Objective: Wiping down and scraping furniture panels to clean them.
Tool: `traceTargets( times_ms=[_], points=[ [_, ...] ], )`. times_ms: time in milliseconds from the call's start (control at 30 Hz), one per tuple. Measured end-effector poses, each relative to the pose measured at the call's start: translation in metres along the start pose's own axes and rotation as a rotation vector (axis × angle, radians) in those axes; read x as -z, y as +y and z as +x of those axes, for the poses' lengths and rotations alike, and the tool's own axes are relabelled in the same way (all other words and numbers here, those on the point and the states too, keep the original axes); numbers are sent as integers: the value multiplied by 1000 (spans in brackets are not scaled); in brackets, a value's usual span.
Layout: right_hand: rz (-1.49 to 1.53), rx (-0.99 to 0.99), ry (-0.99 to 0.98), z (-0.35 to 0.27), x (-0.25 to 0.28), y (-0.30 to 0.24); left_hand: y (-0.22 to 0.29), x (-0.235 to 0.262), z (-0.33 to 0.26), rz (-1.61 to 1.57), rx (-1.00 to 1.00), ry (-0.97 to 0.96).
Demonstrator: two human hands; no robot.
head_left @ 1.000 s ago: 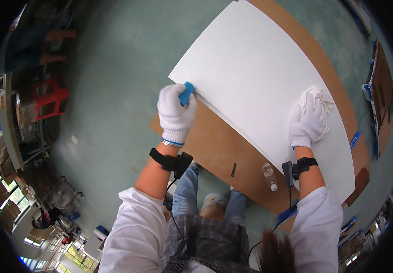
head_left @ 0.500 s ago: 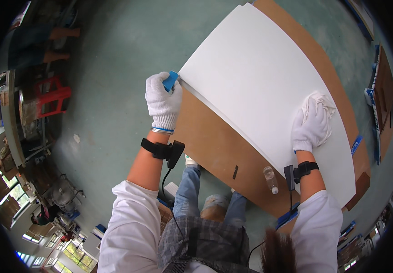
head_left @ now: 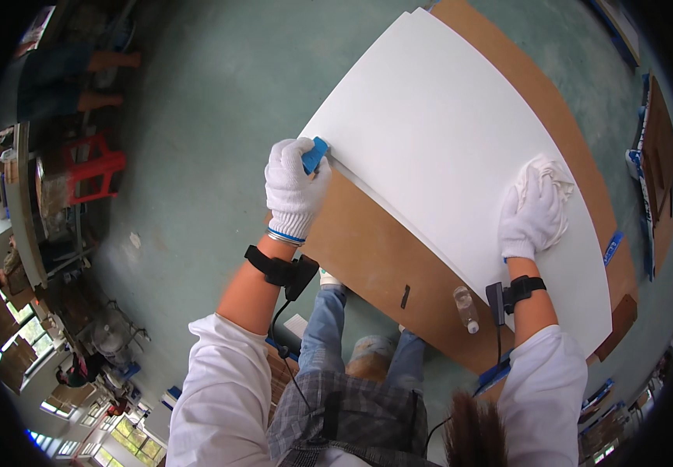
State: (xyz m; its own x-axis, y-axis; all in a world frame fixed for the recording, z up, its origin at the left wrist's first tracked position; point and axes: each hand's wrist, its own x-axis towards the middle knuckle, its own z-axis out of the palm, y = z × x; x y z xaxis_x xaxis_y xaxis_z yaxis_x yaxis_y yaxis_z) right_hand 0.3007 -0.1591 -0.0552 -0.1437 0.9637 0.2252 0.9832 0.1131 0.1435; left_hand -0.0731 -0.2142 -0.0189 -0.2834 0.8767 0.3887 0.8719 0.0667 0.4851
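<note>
A large white panel (head_left: 445,124) lies flat over a brown board (head_left: 383,241). My left hand (head_left: 293,187), in a white knitted glove, is closed on a small blue hand tool (head_left: 315,155), perhaps a scraper; its far end meets the panel's near-left edge. On the right part of the panel, my gloved right hand (head_left: 532,218) presses a crumpled white cloth (head_left: 546,179) against the surface, fingers bent over it. Whatever lies under the palm is hidden.
A clear bottle (head_left: 465,309) with a white cap and a small dark strip (head_left: 405,296) lie on the brown board. Blue tape (head_left: 612,247) sits at its right edge. A red stool (head_left: 95,167) stands at far left, near another person's bare legs (head_left: 107,80).
My left hand has moved a little right and nearer to me, sliding the blue tool along the panel's edge. The right hand and cloth stay in place.
</note>
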Motion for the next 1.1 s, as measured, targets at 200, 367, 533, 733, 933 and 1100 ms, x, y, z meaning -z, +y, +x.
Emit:
traceTargets(
  times_ms=[200,367,533,733,933,1100],
  points=[
    [-40,0,-39,11,19,-5,-4,-2,31,74,523,56],
    [-5,-63,-99,9,26,-12,48,6,83,-221,438,-155],
    [38,-108,-81,9,28,-9,102,-33,138,-233,50,-398],
    [185,-145,-163,12,26,-3,183,-103,188,-7,-143,-660],
    [194,-137,-84,15,33,-7,214,-158,202,-10,-317,-841],
    [205,-114,-49,17,33,-3,206,-170,207,119,-477,-908]
  ],
)
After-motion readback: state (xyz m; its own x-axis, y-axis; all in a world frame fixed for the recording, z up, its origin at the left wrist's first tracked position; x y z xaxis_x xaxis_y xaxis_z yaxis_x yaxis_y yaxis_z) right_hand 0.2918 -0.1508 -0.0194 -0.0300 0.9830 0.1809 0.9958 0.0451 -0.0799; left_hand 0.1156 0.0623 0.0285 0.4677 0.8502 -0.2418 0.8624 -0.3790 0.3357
